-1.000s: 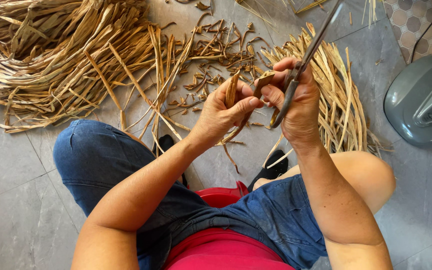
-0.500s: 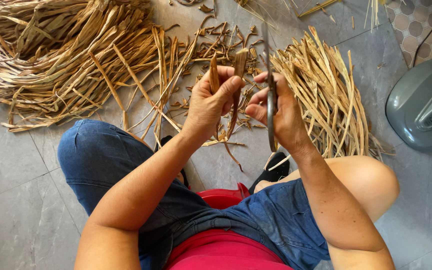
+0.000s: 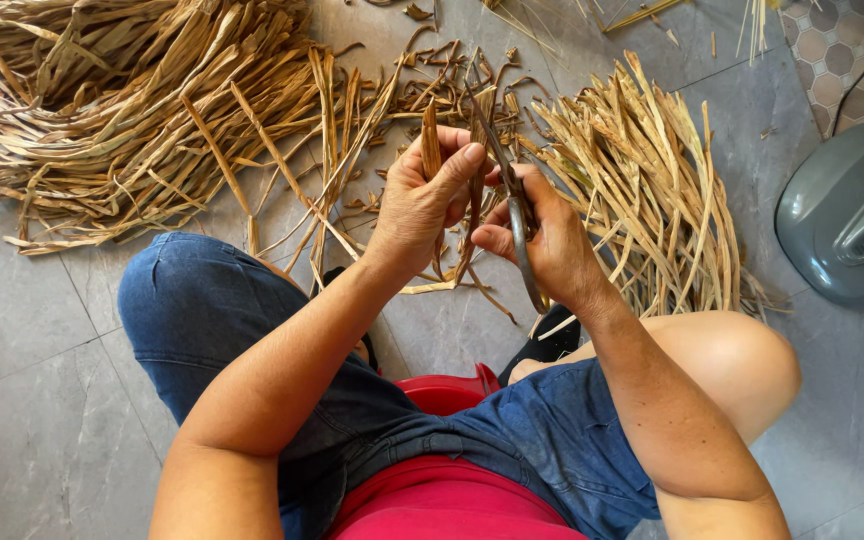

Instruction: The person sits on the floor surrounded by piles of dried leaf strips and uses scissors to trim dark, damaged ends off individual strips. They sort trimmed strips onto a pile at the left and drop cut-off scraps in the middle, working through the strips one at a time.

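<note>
Knees first, since that's what's nearest: I'm sitting low on a red stool (image 3: pixel 449 388), denim shorts, grey tile floor (image 3: pixel 32 400) all round. Just past that, my left hand (image 3: pixel 422 205) is closed around a dried brown leaf strip (image 3: pixel 431 150), thumb pressed over the top, with the strip standing up above the fingers and its tail hanging below the palm. My right hand (image 3: pixel 547 245) is right beside it, touching, wrapped tight on a pair of dark scissors (image 3: pixel 515 215); the blades run up between the two hands and look nearly together, though I can't tell if they're biting on the strip or only lying along it. Feels to me like the trimming or splitting step on this one strip. Next move, I reckon, needs the left hand to keep the strip taut while the blades get lined up along its edge. Further out, a neat fan of pale finished strips (image 3: pixel 652 190) on the right, offcuts (image 3: pixel 432 80) in the middle, a big tangled heap of raw leaves (image 3: pixel 122 120) far left, and a grey fan base (image 3: pixel 847 215) far right.
</note>
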`<act>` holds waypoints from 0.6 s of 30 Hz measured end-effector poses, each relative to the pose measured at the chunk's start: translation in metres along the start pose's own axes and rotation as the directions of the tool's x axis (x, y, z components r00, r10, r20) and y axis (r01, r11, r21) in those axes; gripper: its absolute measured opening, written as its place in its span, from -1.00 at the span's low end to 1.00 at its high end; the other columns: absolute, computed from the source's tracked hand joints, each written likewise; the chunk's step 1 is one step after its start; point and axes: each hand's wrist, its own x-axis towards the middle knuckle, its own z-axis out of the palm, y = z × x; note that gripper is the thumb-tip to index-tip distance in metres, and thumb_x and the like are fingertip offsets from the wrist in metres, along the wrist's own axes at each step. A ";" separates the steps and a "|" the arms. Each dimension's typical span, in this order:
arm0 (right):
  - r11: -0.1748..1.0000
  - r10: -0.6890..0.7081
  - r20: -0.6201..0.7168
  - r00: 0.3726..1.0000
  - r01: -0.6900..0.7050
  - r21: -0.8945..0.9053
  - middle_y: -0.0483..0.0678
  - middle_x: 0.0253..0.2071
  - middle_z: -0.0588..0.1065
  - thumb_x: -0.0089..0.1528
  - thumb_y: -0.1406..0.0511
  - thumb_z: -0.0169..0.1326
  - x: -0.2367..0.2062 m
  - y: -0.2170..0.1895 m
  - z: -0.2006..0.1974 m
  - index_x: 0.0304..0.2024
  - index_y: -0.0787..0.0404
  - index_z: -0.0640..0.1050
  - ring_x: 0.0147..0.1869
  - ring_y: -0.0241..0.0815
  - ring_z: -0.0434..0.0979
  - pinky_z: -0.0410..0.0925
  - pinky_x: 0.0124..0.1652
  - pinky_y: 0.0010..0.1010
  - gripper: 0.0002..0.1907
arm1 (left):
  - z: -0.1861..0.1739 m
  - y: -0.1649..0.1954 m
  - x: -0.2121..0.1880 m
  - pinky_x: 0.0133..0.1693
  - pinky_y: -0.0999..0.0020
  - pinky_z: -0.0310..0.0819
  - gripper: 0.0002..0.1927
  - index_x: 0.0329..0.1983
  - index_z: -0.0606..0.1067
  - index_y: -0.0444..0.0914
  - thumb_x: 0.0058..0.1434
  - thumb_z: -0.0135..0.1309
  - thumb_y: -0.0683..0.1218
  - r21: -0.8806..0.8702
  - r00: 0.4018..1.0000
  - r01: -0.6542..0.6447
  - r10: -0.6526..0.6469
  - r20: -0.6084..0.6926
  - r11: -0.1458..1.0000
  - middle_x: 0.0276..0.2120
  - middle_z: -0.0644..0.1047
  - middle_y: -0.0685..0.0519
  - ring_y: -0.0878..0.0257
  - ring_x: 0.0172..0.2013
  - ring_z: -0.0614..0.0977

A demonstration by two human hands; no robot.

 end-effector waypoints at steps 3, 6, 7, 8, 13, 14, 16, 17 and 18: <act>1.000 -0.014 -0.035 0.999 0.013 -0.028 -0.12 -0.35 0.54 0.15 0.11 0.35 -0.001 -0.001 0.000 0.14 0.21 0.45 -0.24 -0.36 0.57 0.44 -0.21 -0.50 -0.39 | 0.001 0.000 0.001 -0.61 0.57 0.08 -0.81 -0.07 0.45 -0.21 0.36 0.17 -0.08 0.007 1.000 0.015 -0.015 -0.023 1.000 -0.37 0.61 0.10 0.50 -0.64 0.32; 0.998 0.055 -0.068 0.996 -0.052 0.034 -0.16 -0.44 0.51 0.15 0.11 0.35 0.000 -0.001 0.002 0.04 0.21 0.51 -0.37 -0.40 0.50 0.38 -0.36 -0.57 -0.49 | 0.002 -0.001 0.002 -0.59 0.57 0.10 -0.81 -0.05 0.46 -0.23 0.38 0.18 -0.09 0.011 1.000 0.005 -0.005 -0.011 1.000 -0.37 0.57 0.13 0.50 -0.60 0.33; 0.993 0.094 -0.075 0.993 -0.089 0.073 -0.18 -0.48 0.50 0.16 0.12 0.34 0.000 -0.001 0.003 -0.01 0.21 0.53 -0.43 -0.42 0.48 0.36 -0.43 -0.59 -0.53 | 0.002 -0.001 0.002 -0.59 0.57 0.10 -0.81 -0.05 0.46 -0.23 0.38 0.18 -0.09 0.009 1.000 0.004 -0.004 -0.010 1.000 -0.38 0.57 0.13 0.50 -0.60 0.33; 0.987 0.129 -0.079 0.989 -0.120 0.104 -0.19 -0.50 0.48 0.16 0.13 0.34 -0.001 -0.001 0.005 -0.02 0.21 0.54 -0.47 -0.44 0.45 0.30 -0.48 -0.61 -0.55 | 0.001 -0.002 0.002 -0.59 0.57 0.11 -0.81 -0.05 0.46 -0.23 0.38 0.18 -0.09 0.008 1.000 0.002 -0.002 -0.007 1.000 -0.39 0.56 0.13 0.50 -0.61 0.34; 0.957 0.174 -0.066 0.983 -0.153 0.245 -0.22 -0.59 0.40 0.20 0.20 0.32 -0.001 -0.003 0.008 -0.07 0.21 0.55 -0.59 -0.49 0.33 0.13 -0.62 -0.65 -0.65 | 0.000 0.000 0.001 -0.57 0.57 0.13 -0.81 -0.05 0.47 -0.23 0.38 0.18 -0.08 0.032 1.000 0.000 0.000 -0.004 0.999 -0.38 0.57 0.13 0.49 -0.59 0.36; 0.960 0.181 -0.071 0.981 -0.160 0.228 -0.22 -0.60 0.40 0.20 0.20 0.32 -0.001 -0.003 0.009 -0.09 0.21 0.55 -0.60 -0.48 0.33 0.12 -0.64 -0.64 -0.67 | 0.000 0.000 0.001 -0.57 0.56 0.13 -0.81 -0.05 0.47 -0.23 0.38 0.18 -0.08 0.039 1.000 0.003 -0.002 -0.009 0.999 -0.39 0.57 0.13 0.49 -0.59 0.35; 0.965 0.197 -0.081 0.977 -0.178 0.193 -0.21 -0.62 0.39 0.20 0.21 0.31 -0.001 -0.003 0.010 -0.12 0.22 0.55 -0.62 -0.47 0.32 0.09 -0.66 -0.62 -0.70 | 0.000 0.001 0.001 -0.57 0.56 0.12 -0.81 -0.06 0.47 -0.23 0.37 0.18 -0.07 0.039 1.000 0.007 -0.006 -0.016 0.999 -0.39 0.56 0.14 0.49 -0.60 0.34; 0.964 0.195 -0.083 0.977 -0.175 0.201 -0.21 -0.62 0.39 0.21 0.21 0.31 -0.001 -0.003 0.010 -0.13 0.21 0.54 -0.62 -0.47 0.32 0.09 -0.66 -0.62 -0.70 | 0.000 0.002 0.001 -0.57 0.56 0.11 -0.80 -0.06 0.47 -0.23 0.37 0.19 -0.07 0.032 1.000 0.005 -0.005 -0.015 0.999 -0.39 0.56 0.15 0.50 -0.60 0.33; 0.963 0.193 -0.085 0.977 -0.172 0.208 -0.21 -0.62 0.39 0.21 0.21 0.31 -0.001 -0.003 0.011 -0.13 0.21 0.54 -0.62 -0.47 0.32 0.09 -0.67 -0.62 -0.71 | 0.000 0.003 0.002 -0.57 0.56 0.10 -0.80 -0.06 0.47 -0.22 0.36 0.19 -0.07 0.024 1.000 0.004 -0.003 -0.014 1.000 -0.40 0.55 0.16 0.50 -0.60 0.33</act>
